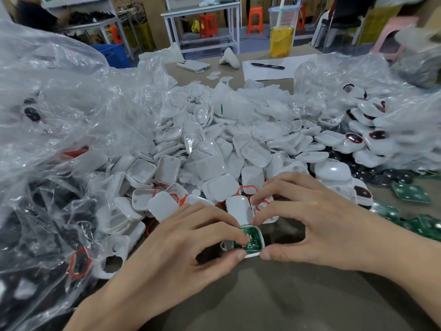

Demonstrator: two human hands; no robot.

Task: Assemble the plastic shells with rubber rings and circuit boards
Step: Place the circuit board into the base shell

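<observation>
Both hands hold one white shell over the desk. A green board sits inside the shell. The left hand has its thumb on the shell's near edge and a fingertip pressing on the board. The right hand pinches the shell's right side. Each grip is tight on the shell. Behind the shell is a big pile of shells, with orange rings in it. Spare boards lie right of the shell. A bag is left of it.
</observation>
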